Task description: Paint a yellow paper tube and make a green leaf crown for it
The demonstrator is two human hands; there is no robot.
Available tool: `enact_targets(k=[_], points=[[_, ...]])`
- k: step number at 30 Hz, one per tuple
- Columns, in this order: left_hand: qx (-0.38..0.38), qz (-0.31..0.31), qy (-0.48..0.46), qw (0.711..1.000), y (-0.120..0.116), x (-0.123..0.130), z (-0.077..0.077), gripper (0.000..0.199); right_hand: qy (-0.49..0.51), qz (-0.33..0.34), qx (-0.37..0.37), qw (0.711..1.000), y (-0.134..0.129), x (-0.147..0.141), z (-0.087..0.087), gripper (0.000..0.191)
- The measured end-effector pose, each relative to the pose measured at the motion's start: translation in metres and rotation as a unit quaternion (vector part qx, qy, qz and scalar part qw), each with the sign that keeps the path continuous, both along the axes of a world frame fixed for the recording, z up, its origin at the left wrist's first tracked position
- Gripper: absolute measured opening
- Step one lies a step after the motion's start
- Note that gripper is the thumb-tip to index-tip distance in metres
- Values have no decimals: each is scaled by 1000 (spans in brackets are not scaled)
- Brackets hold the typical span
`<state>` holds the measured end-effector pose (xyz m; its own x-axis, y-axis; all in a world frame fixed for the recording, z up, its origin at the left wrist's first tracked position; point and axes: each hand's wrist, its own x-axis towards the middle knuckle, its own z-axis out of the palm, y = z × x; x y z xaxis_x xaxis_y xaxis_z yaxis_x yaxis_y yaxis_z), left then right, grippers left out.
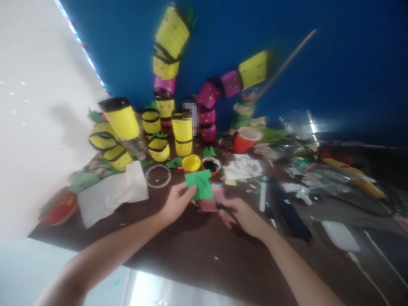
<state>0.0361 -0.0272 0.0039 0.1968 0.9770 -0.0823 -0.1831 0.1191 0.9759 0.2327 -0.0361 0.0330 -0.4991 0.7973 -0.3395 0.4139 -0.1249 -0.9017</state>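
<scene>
My left hand [178, 199] pinches a piece of green paper [200, 185] above the dark table. Its thumb lies on the front of the sheet. My right hand [244, 214] is closed round the dark handles of scissors [227, 208], to the right of the paper. The scissors' blades are blurred, and I cannot tell whether they touch the sheet. Just behind and below the green sheet shows a pink piece [213, 204]. Beyond the paper stand a cup of yellow paint [191, 162] and a cup with dark paint [211, 165].
Yellow and magenta painted containers [183, 131] stand stacked at the back against the blue wall. White paper [111, 197] and a clear ring [158, 176] lie left. An orange cup [246, 139], a white marker [263, 195], a long dark case [290, 212] and plastic scraps fill the right.
</scene>
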Motion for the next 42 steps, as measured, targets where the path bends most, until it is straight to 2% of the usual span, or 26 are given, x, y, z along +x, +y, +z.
enact_targets(k=[15, 32, 42], points=[[9, -3, 2, 1000, 1, 0, -2, 37, -14, 4, 19, 1000, 1, 1, -3, 52], [3, 4, -4, 1000, 1, 0, -2, 36, -30, 4, 9, 1000, 1, 3, -4, 48], [7, 32, -20, 999, 3, 1, -6, 36, -35, 21, 8, 999, 3, 6, -9, 41]])
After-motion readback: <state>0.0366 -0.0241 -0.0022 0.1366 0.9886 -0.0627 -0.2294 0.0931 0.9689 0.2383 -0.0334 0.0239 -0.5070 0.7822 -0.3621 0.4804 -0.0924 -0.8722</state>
